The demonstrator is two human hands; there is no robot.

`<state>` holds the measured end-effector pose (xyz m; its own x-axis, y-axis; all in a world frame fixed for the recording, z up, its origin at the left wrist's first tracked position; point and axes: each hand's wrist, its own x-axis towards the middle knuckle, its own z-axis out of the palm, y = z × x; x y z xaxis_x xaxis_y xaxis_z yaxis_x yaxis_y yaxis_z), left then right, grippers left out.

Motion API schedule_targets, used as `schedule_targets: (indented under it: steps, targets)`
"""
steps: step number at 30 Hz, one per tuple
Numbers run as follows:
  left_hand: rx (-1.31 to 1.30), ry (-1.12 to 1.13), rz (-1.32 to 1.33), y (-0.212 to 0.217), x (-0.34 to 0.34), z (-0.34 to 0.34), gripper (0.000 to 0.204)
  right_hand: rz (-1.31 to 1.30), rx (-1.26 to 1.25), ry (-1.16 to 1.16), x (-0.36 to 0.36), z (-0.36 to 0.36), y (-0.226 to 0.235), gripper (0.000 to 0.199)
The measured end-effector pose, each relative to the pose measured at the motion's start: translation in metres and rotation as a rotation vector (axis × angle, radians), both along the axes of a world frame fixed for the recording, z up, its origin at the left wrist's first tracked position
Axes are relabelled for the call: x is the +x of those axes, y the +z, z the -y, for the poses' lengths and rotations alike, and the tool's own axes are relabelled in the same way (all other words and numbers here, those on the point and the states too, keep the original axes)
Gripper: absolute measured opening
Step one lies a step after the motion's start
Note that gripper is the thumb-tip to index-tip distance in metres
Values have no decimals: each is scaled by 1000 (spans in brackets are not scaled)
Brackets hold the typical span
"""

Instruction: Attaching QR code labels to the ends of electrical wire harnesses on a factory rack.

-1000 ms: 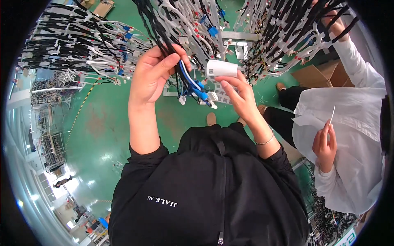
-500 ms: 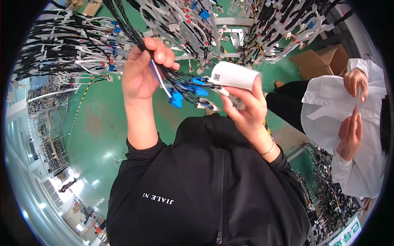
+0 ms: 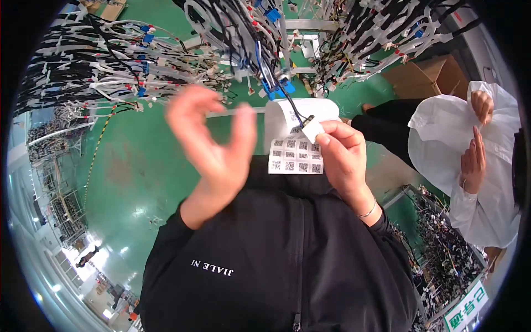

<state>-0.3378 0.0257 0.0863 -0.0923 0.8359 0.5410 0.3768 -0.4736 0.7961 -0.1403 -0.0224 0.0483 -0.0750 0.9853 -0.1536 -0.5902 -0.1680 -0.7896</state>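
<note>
My right hand (image 3: pixel 347 155) pinches a white connector (image 3: pixel 313 131) at the end of dark wires. A curled sheet of white square-code labels (image 3: pixel 290 156) hangs beside and behind the connector, against the same hand; how it is held there is hidden. The wires run up to a hanging wire harness (image 3: pixel 260 55) with blue connectors (image 3: pixel 280 87) just above the sheet. To the left, my left hand (image 3: pixel 213 149) is blurred, with thumb and fingers apart and nothing in it. It is clear of both the sheet and the harness.
Dense rows of hanging harnesses (image 3: pixel 88 72) fill the far left, with more harnesses (image 3: pixel 381 39) at the far right. A cardboard box (image 3: pixel 428 77) lies beyond a co-worker in a white garment (image 3: pixel 442 124), whose hands are together. A rack of harnesses (image 3: pixel 448 249) stands at right.
My left hand has let go of the harness bundle and moved down and right, opening. The harness now hangs farther right. The label sheet has swung down, showing its rows of codes.
</note>
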Motion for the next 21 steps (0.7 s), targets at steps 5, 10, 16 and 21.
schedule_targets:
  steps: [5, 10, 16, 21]
  targets:
    - [-574, -291, 375, 8, 28, 30, 34, 175, 73, 38, 12, 4, 3, 12]
    - [-426, -238, 10, 7, 29, 27, 23, -25, -16, 54, 17, 2, -3, 15]
    - [-60, -75, -425, 9, 31, 30, 31, 333, 155, -34, 12, 7, 2, 17]
    - [3, -57, -456, 6, 41, 25, 25, 384, 195, -72, 13, 11, -1, 18]
